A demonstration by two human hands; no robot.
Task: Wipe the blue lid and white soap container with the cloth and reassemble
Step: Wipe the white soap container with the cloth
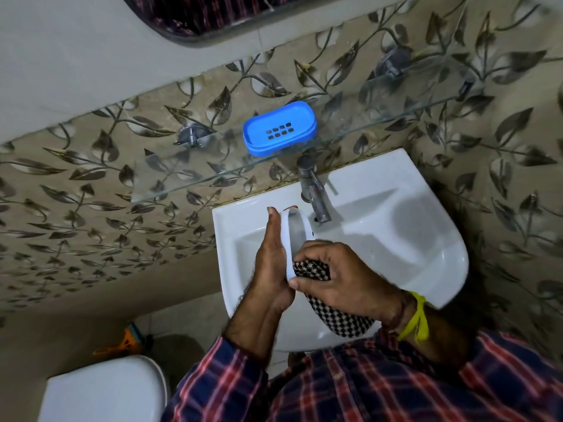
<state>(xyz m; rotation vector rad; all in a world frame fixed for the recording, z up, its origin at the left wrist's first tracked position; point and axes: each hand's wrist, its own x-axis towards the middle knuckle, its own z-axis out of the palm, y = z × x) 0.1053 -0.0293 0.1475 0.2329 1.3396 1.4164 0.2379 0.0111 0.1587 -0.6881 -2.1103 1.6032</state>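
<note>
The blue lid (279,128), an oval tray with drain holes, rests on the glass shelf (189,175) above the sink. Over the basin, my left hand (272,257) holds the white soap container (294,233) on its edge, its hollow side facing right. My right hand (341,275) grips a black-and-white checked cloth (335,315) and presses it against the container's lower rim. The cloth's tail hangs below my right palm over the sink's front edge.
A white sink (396,239) with a steel tap (313,190) lies under my hands. A toilet lid (103,391) is at lower left, with an orange brush (128,339) on the floor behind it. Leaf-patterned tiles cover the wall; a mirror hangs above.
</note>
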